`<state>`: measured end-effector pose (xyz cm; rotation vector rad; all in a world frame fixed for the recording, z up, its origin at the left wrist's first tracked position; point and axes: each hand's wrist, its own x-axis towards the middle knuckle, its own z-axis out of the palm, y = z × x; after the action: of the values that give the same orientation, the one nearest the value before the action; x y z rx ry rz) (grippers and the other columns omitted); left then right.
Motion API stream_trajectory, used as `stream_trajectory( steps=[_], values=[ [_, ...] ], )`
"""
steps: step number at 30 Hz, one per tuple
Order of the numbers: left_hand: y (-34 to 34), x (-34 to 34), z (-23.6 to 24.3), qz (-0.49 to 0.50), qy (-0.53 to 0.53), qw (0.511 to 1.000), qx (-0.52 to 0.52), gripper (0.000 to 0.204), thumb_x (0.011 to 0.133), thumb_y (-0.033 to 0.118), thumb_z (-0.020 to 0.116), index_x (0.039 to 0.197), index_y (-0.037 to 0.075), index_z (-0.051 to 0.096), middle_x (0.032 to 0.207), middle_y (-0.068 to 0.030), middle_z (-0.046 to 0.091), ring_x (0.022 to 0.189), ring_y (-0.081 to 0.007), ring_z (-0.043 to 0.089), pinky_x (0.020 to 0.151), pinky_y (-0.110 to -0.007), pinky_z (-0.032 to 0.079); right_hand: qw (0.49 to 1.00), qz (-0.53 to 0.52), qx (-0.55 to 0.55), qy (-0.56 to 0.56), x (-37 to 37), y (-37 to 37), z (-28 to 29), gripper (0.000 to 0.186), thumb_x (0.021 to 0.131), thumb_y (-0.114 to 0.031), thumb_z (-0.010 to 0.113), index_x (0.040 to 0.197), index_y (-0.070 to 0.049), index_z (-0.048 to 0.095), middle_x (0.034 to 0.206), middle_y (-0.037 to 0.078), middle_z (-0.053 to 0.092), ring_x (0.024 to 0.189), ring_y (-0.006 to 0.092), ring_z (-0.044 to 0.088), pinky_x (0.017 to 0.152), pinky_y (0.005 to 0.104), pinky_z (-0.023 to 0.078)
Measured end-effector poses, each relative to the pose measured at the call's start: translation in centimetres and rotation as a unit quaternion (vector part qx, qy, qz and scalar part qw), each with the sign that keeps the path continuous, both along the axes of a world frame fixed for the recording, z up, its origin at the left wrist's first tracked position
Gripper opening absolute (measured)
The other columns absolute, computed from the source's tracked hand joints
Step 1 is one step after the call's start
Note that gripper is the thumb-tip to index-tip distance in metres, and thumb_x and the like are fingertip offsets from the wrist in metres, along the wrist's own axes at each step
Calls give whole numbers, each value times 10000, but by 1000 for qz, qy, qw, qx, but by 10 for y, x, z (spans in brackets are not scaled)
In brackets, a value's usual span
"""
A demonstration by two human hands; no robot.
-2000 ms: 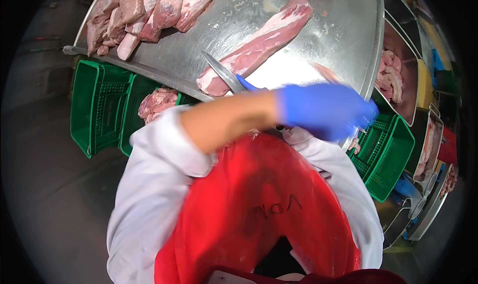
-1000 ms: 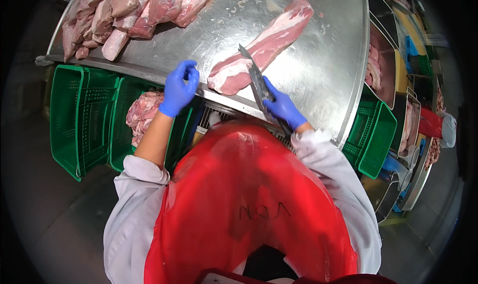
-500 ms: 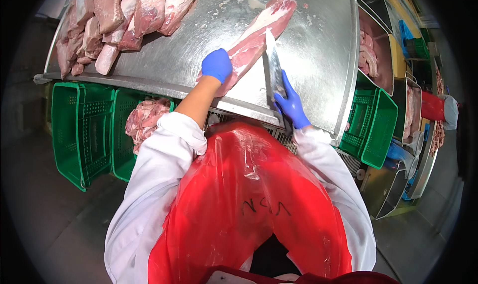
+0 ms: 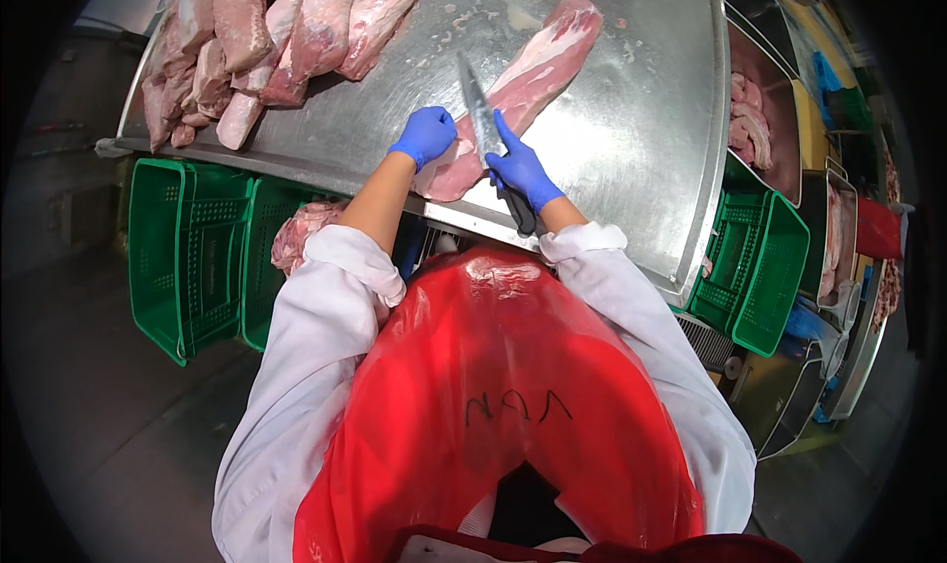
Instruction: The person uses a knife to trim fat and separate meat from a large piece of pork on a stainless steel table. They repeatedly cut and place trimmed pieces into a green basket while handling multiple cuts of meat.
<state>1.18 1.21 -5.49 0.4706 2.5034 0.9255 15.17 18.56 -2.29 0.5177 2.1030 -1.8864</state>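
Observation:
A long, pale pink piece of meat (image 4: 552, 65), like a loin, lies slantwise on the metal table, its near end by the front edge. My right hand (image 4: 525, 171), in a blue glove, is wrapped round a knife (image 4: 478, 104) with a dark handle. The blade crosses over the meat, its tip pointing away and to the left. At the left side of the meat's near part is my left hand (image 4: 426, 136), also blue-gloved, with its fingers closed. Whatever those fingers hold is hidden from view.
Several large meat pieces (image 4: 321, 30) are piled on the metal table (image 4: 631, 139) at the far left. Green crates (image 4: 158, 257) stand below the front edge, one with meat trimmings (image 4: 301, 232). Another green crate (image 4: 774, 277) and a bin of meat (image 4: 752, 119) are at the right.
The knife has swung from the meat's right side across it, its tip now to the left. My right hand has moved left and a little away; my left hand stays by the meat's left edge.

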Motion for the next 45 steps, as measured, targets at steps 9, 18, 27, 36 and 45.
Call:
stream_trajectory(
  steps=[9,18,27,36,45],
  values=[
    [-8,-4,19,19,-13,990,138,140,823,141,634,816,16,697,744,-139,677,680,-186,632,677,-353,517,987,139,-50,-58,49,3,18,789,919,-88,567,1588,-291,204,745,66,645,565,123,597,527,288,534],
    [-79,-29,49,112,-103,953,263,113,825,122,641,864,26,689,744,-67,653,650,-148,579,643,-319,503,973,223,34,-45,107,-25,38,805,935,-113,554,1597,-310,139,752,83,659,538,154,596,596,316,545],
    [-113,28,56,-239,83,964,-80,660,726,274,741,1275,47,453,1194,-274,611,1120,-427,603,894,-506,500,983,75,152,73,60,-1,10,828,882,-176,632,1583,-294,208,900,209,699,773,248,698,783,352,538],
    [-116,26,44,-173,107,975,-94,351,872,180,580,1121,-17,431,940,-309,668,879,-483,651,781,-542,516,948,258,186,18,19,-63,24,802,881,-154,622,1580,-257,242,992,173,710,795,235,696,812,380,545],
    [-140,54,155,-146,59,983,94,276,870,194,561,1050,5,472,905,-254,678,825,-475,643,741,-534,508,918,328,213,61,-11,-113,14,692,909,-223,575,1547,-209,308,1010,258,685,790,360,701,761,456,541]
  ],
)
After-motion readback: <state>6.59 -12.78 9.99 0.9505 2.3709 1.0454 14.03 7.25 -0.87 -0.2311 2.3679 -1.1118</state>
